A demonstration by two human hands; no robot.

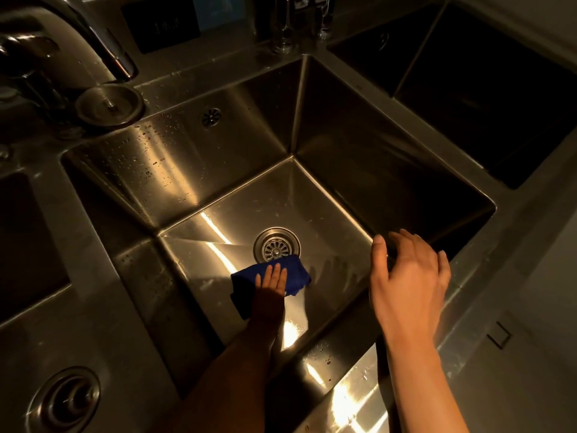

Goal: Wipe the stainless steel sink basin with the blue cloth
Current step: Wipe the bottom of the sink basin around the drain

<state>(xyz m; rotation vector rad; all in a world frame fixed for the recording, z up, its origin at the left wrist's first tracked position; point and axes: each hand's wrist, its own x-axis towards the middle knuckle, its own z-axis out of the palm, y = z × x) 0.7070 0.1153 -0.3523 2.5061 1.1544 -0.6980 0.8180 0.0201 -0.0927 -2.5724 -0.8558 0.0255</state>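
Note:
A deep stainless steel sink basin (187,170) fills the middle of the view, its walls speckled with water drops. The blue cloth (296,271) lies crumpled on the basin floor just in front of the round drain strainer (277,246). My left hand (271,287) reaches down into the basin and presses flat on the cloth, fingers stretched out together. My right hand (409,276) hovers at the basin's right front rim with fingers spread, holding nothing.
A dark curved tap (78,32) and a round metal lid (109,104) stand at the back left. An overflow grille (211,117) sits in the rear wall. Further dark basins lie at the right (499,98) and left (28,239). A round fitting (67,398) is at lower left.

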